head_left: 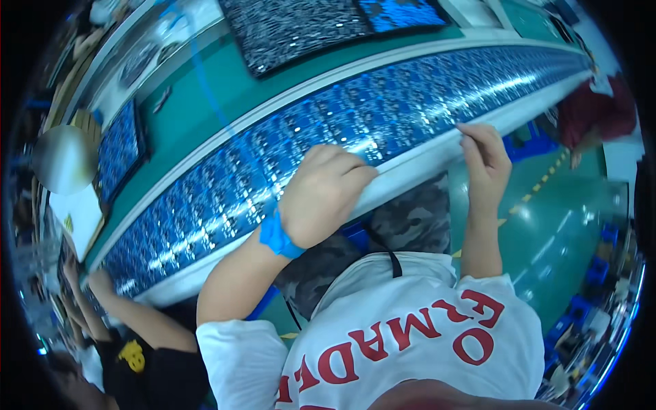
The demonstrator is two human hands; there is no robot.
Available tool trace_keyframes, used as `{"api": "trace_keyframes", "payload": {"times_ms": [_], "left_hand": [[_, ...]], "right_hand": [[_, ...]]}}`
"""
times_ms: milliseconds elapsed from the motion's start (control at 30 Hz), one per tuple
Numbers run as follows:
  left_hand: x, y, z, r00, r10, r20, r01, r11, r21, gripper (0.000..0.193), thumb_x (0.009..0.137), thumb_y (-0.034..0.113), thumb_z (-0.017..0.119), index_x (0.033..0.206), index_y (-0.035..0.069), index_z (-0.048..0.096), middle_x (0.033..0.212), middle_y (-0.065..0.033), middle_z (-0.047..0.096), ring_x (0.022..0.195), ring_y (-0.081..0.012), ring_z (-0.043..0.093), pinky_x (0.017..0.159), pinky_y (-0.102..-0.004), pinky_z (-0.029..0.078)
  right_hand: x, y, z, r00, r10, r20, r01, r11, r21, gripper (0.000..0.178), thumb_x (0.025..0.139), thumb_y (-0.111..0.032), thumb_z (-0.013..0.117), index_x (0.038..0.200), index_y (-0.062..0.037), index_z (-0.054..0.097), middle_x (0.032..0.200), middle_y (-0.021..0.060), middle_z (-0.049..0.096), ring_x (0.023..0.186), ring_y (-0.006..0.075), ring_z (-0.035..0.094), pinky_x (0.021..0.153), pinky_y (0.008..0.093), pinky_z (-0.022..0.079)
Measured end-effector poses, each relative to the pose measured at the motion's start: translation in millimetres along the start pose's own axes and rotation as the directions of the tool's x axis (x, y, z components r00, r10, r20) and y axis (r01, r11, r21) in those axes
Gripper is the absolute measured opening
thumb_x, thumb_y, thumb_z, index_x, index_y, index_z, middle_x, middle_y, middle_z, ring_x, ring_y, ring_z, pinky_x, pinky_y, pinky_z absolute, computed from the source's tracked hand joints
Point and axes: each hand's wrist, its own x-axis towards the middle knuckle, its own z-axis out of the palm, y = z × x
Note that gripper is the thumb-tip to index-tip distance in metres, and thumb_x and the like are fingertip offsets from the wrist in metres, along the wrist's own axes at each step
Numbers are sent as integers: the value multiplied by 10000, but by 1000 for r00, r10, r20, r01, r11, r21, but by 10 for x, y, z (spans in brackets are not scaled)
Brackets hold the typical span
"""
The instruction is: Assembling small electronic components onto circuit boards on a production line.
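Where the blue boards (355,113) lie: close together in one long band, which runs from the lower left to the upper right, just in front of the person; bright reflections cover a part of them.
Near rail (533,113): white, and it follows the near side of the boards.
Left hand (326,191): over the near edge of the boards, its back turned up and its fingers curled inward; the fingertips are hidden, so I cannot tell whether it grips something.
Left wrist: wears a blue band (277,236).
Right hand (488,154): at the near rail, fingers bent, thumb and forefinger close to each other; perhaps it touches the rail, but I cannot tell if it holds anything.
Far side: a green table surface (188,102), with a dark tray (294,44) on it, grey and glinting, blue at its right part.
Clothes: white shirt (410,307) with red letters, camouflage trousers (420,212).
Neighbours: at lower left, a person in black (160,372), with an arm (140,321) near the boards; at right, a person in dark red (598,113).
Floor (536,236): green, crossed by striped tape (538,186).
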Motion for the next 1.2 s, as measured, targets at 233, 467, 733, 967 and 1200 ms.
{"api": "trace_keyframes", "payload": {"times_ms": [233, 467, 733, 967, 1200], "left_hand": [[33, -20, -49, 995, -95, 18, 92, 991, 95, 162, 815, 28, 680, 972, 44, 716, 925, -102, 675, 881, -297, 611, 809, -409, 478], [-13, -183, -95, 986, -167, -18, 168, 980, 105, 141, 811, 38, 680, 949, 55, 706, 891, -89, 667, 882, -295, 608, 811, -404, 463], [69, -142, -102, 950, -311, -10, 311, 950, 34, 110, 830, 42, 677, 936, 46, 708, 886, -102, 681, 869, -307, 617, 825, -409, 468], [55, -233, -139, 941, -337, -41, 338, 940, 38, 116, 838, 42, 680, 947, 34, 720, 923, -125, 703, 861, -309, 635, 804, -394, 493], [5, -425, -244, 801, -592, -91, 538, 778, -325, 154, 885, 54, 687, 1023, 25, 748, 974, -114, 722, 888, -202, 671, 792, -291, 516]], "right_hand": [[473, -174, 316, 962, -194, 193, 205, 978, -40, 145, 883, -20, 660, 1015, -11, 717, 938, 73, 689, 861, 160, 647, 769, 282, 502], [1109, 170, 420, 906, -308, 290, 381, 892, -243, 115, 885, -94, 679, 983, -47, 715, 945, 93, 709, 831, 232, 674, 734, 315, 525], [1248, 313, 432, 711, -280, 645, 568, 769, -292, 115, 865, -100, 655, 964, -52, 689, 917, 101, 682, 876, 307, 650, 782, 384, 524], [1262, 347, 456, 675, -234, 700, 600, 725, -336, 92, 863, -106, 649, 939, -59, 672, 914, 94, 661, 924, 314, 632, 817, 412, 510], [1182, 472, 467, 732, -373, 570, 573, 789, -219, 83, 883, -100, 644, 949, -58, 672, 910, 94, 659, 911, 301, 631, 805, 390, 509]]}}
